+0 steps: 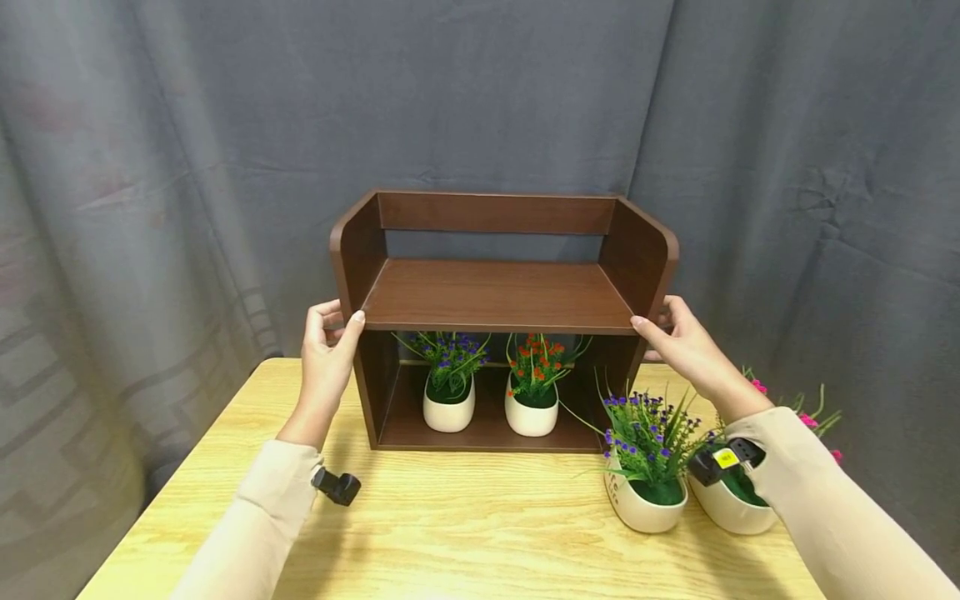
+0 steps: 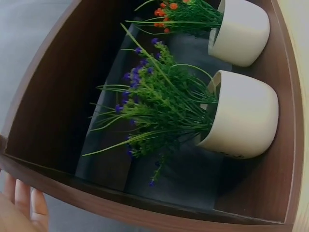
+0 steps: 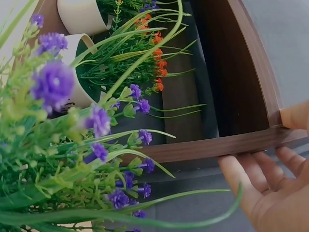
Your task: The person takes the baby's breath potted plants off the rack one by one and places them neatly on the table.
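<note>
A dark brown two-tier shelf (image 1: 495, 293) stands on the table between both hands. My left hand (image 1: 327, 354) grips its left side panel, thumb on the front edge and fingers behind. On the opposite panel, my right hand (image 1: 686, 346) holds the same way, thumb at the upper board's corner. Inside the lower tier sit two white pots, one with purple flowers (image 1: 448, 404), the other with orange-red flowers (image 1: 532, 412). The right wrist view shows the right fingers (image 3: 258, 169) against the panel's outer face.
Two more white pots stand at the right front, below my right forearm: one with purple flowers (image 1: 648, 500), one with pink flowers (image 1: 738, 504), partly covered by the sleeve. A grey curtain (image 1: 480, 100) hangs behind the light wooden table (image 1: 465, 517).
</note>
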Action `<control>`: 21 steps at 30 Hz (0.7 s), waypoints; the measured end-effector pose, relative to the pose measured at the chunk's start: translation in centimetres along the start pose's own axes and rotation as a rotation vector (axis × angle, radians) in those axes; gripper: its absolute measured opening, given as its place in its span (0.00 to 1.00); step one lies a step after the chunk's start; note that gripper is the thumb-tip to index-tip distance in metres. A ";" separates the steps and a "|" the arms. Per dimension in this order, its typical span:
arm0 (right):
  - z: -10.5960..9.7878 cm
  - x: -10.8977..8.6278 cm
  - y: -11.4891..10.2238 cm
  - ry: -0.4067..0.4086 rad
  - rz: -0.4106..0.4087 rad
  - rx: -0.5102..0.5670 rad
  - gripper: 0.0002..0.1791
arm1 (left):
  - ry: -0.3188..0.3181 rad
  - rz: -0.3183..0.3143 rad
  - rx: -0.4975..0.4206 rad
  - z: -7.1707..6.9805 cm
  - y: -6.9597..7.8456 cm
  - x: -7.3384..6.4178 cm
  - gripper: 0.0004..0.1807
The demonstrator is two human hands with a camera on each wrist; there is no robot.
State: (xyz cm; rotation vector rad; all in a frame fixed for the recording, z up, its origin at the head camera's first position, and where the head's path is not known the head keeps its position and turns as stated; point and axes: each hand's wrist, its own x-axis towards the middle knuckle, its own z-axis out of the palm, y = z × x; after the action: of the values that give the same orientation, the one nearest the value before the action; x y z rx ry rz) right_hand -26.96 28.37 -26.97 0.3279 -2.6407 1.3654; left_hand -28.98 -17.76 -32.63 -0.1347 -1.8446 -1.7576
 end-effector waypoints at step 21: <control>0.4 0.0 0.1 0.021 -0.020 -0.003 0.32 | 0.032 0.077 -0.007 -0.6 0.5 -1.9 0.23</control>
State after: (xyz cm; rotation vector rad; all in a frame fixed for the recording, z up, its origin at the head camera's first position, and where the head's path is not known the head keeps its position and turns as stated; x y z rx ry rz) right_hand -27.03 28.07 -27.29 0.3372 -2.6152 1.3513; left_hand -27.02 -17.63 -33.07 -0.1771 -1.7870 -1.7041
